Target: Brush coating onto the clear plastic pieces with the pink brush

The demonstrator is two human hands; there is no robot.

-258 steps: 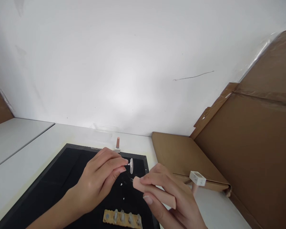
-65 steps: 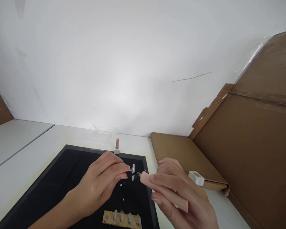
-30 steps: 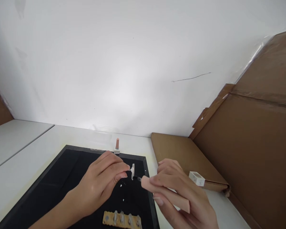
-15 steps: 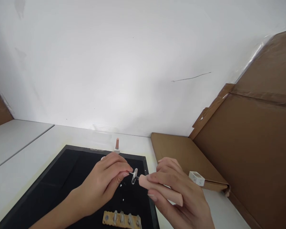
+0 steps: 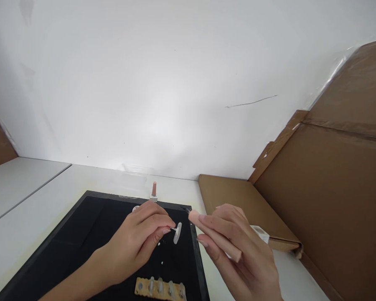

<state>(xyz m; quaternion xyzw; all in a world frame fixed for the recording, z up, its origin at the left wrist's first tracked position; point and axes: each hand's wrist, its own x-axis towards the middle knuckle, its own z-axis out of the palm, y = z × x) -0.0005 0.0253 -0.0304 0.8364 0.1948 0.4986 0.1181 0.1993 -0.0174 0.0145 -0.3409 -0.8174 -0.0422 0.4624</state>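
My left hand [image 5: 138, 238] is closed in a pinch on a thin stem. At the stem's end sits a clear, elongated false nail tip [image 5: 177, 233]. My right hand [image 5: 244, 255] is closed around the peach handle of a nail polish brush [image 5: 217, 236]. The dark bristles point up and left, apart from the nail tip. Below lies a tan wavy-edged strip holder [image 5: 159, 289] with several clear nail tips standing on it.
A black mat [image 5: 72, 242] lies under my hands. Behind it stands a small bottle with a pink cap [image 5: 154, 190]. A flat cardboard box [image 5: 235, 194] lies at right, with a white square container [image 5: 260, 233] partly behind my right hand. Cardboard walls [image 5: 338, 179] rise at right.
The brush has moved off the nail tip, up and to the right, with my right hand tilting. The nail tip has turned slightly; my left hand has hardly moved.
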